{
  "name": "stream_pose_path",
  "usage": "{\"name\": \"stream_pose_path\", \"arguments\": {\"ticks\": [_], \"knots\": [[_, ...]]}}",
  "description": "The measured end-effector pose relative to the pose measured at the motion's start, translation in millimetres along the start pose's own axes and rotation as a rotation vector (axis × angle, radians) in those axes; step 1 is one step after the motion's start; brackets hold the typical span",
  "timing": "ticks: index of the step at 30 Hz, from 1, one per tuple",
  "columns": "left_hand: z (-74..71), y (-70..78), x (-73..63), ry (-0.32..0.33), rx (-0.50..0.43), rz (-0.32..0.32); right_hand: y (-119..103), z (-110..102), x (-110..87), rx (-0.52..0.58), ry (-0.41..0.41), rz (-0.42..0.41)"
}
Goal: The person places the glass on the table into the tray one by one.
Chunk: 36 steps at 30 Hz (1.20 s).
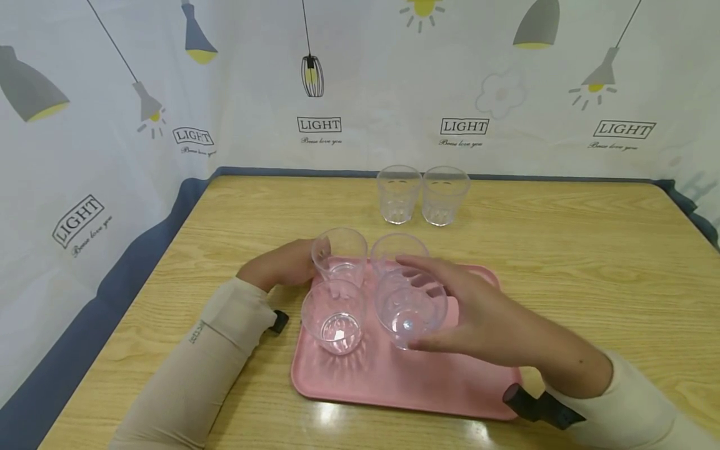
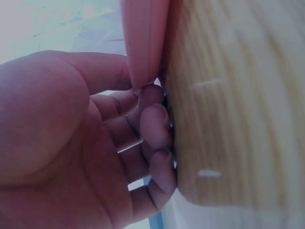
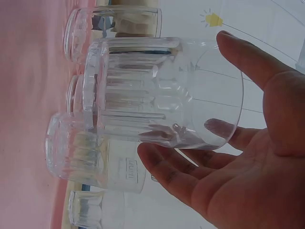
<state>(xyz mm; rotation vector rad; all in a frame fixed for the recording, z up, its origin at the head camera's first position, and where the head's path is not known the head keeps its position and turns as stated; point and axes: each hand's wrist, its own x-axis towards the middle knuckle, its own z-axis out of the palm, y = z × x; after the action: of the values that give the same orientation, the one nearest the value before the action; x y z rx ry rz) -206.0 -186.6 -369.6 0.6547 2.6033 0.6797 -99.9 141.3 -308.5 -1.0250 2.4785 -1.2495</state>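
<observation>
My right hand (image 1: pixel 484 312) holds a clear plastic cup (image 1: pixel 407 322), thumb on one side and fingers on the other. The cup is upright, its base close over the pink tray (image 1: pixel 394 387). Three more clear cups stand on the tray: one at front left (image 1: pixel 337 331), one at back left (image 1: pixel 349 250), one at back right (image 1: pixel 388 247) partly behind my fingers. My left hand (image 1: pixel 284 262) is at the tray's far left corner, partly behind the back left cup. In the left wrist view its thumb and curled fingers grip the tray's edge (image 2: pixel 145 43).
Two further clear cups, a left one (image 1: pixel 399 194) and a right one (image 1: pixel 445 197), stand side by side behind the tray on the wooden table (image 1: pixel 590 262). A white curtain (image 1: pixel 382 81) printed with lamps hangs along the table's back and left side.
</observation>
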Motion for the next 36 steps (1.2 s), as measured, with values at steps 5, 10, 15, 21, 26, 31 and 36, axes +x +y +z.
{"name": "stream_pose_path", "arguments": {"ticks": [5,10,15,21,26,31,36], "knots": [[-0.1,0.4,0.2,-0.001,0.008,-0.003,1,5,-0.1,0.012,-0.005,-0.025],[1.2,-1.1,1.1,-0.001,0.017,0.000,1,8,-0.7,0.019,-0.016,-0.020],[1.7,-2.4,1.8,0.001,0.017,0.000,2,11,-0.9,0.013,-0.037,0.004],[2.0,-3.4,1.9,0.006,0.026,0.012,4,13,-1.3,-0.018,-0.064,0.038],[2.2,-2.5,1.7,0.007,0.024,0.005,5,14,-1.3,-0.046,-0.085,0.053],[2.6,-2.1,2.1,0.005,0.021,-0.002,5,15,-1.2,-0.068,-0.090,0.064],[2.7,-3.3,2.8,0.002,0.021,-0.005,6,16,-1.0,-0.087,-0.095,0.056]]}}
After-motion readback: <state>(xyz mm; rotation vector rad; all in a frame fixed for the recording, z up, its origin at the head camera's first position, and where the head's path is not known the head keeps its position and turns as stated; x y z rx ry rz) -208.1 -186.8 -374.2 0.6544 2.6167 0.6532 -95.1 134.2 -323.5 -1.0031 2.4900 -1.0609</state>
